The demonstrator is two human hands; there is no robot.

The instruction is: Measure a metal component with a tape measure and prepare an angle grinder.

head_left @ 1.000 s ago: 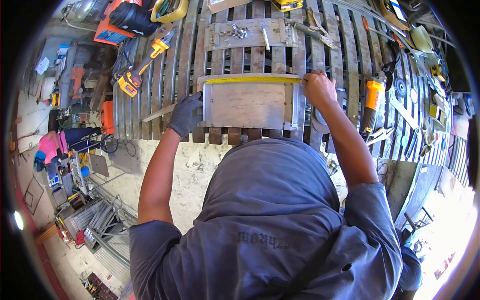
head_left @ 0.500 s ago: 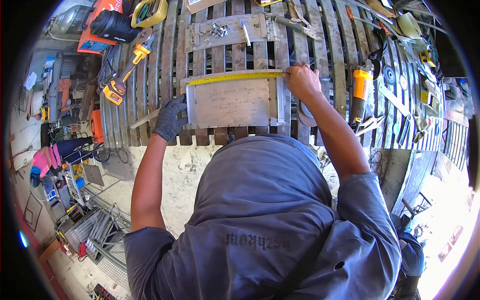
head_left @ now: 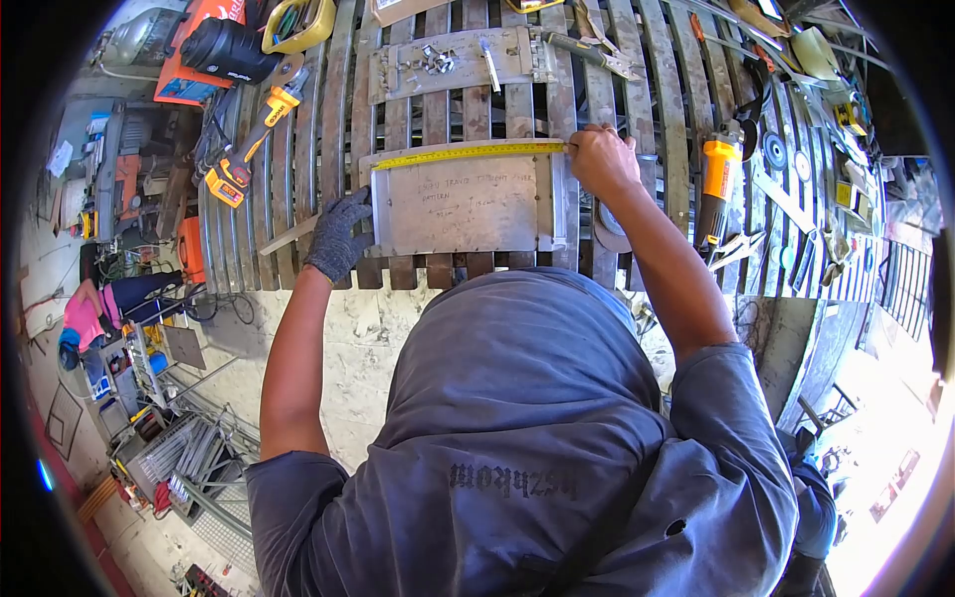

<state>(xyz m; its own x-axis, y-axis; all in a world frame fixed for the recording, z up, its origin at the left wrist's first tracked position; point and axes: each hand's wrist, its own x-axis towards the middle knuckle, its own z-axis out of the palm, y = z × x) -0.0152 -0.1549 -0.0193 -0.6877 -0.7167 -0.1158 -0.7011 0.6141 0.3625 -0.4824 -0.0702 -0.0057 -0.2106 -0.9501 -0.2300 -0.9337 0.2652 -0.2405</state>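
Note:
A yellow tape measure blade [head_left: 468, 154] lies stretched across the upper part of a flat metal plate [head_left: 477, 224] with handwriting on it. My bare right hand [head_left: 603, 162] is closed at the blade's right end, beside the plate's upper right corner; the tape's case cannot be made out inside the fist. On the left, my gloved left hand [head_left: 340, 237] grips the plate's left edge, its fingers and thumb against the rim. The blade's left end rests near the plate's upper left corner, above the glove.
Slatted metal bench [head_left: 438, 271] under the plate. Beyond it lies a second metal plate [head_left: 458, 75] with small metal pieces and a marker [head_left: 488, 66]. A cordless grinder [head_left: 251, 139] lies left, another yellow grinder [head_left: 718, 184] right. Locking pliers [head_left: 592, 53] lie at the far side. A person in pink [head_left: 88, 316] is far left.
Both my hands, the tape and the plate hold their places. The person in pink at far left has shifted slightly.

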